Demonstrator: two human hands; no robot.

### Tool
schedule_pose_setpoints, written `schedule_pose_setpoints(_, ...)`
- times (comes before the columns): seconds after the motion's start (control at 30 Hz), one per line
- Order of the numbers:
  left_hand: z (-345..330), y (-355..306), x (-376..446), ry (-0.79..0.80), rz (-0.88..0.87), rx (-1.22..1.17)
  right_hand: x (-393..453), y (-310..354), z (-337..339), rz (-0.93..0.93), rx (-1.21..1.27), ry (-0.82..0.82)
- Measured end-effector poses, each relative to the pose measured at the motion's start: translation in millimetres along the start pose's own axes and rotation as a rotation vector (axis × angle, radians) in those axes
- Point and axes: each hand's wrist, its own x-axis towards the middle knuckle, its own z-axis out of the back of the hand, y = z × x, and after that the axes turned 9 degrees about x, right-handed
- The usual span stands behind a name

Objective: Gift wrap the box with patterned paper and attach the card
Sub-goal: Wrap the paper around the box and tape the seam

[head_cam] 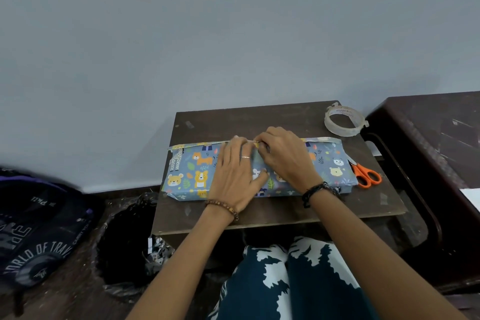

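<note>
Lying flat, the left hand presses the box while right hand fingers pinch its paper seam.

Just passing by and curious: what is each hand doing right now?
Left hand: open, fingers flat, pressing the wrapped box.
Right hand: fingers curled at the paper's far edge; cannot tell whether it pinches anything.

Wrapped box on table, tape roll behind it, scissors at its right
</note>
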Motion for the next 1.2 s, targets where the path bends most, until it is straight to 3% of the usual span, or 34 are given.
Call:
schedule_pose_setpoints(0.1,-1.4,-5.7,1.7,0.028,0.064,0.153,-0.2,3.1,1.3,0.011,-0.029,0.0)
schedule_pose_setpoints(0.27,-4.1,-3.2,5.7,0.247,0.086,0.198,1.6,5.1,6.4,-0.024,-0.058,0.07)
schedule_pose_setpoints(0.53,-3.2,-4.5,2.0,0.278,0.104,0.175,-2.6,11.7,8.8,-0.134,-0.071,0.116)
schedule_pose_setpoints(0.9,7.9,-12.4,-7.1,0.308,0.137,0.187,-50.0,12.7,33.7,-0.255,-0.02,0.339)
schedule_pose_setpoints(1.07,18.0,-7.7,12.3,0.336,0.161,0.158,-60.2,12.9,47.7,-0.193,0.007,0.194)
schedule_pose_setpoints(1.2,22.6,5.0,41.7,0.377,0.157,0.127,-60.0,21.5,52.9,-0.183,0.103,0.259)
